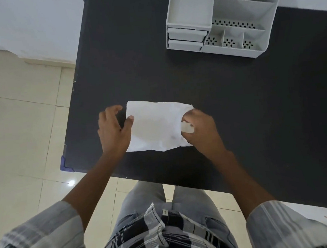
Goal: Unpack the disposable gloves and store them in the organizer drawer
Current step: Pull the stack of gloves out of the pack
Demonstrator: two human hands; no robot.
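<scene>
Your left hand (113, 130) pins the flat white paper packet (154, 124) mid-table with its thumb; your right hand (201, 131) pinches a translucent glove (187, 128) at its mouth. Yank, and the packet could tear.

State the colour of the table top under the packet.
Black, or very dark, on the table top; the head view shows it, with the white packet lying on it.
</scene>
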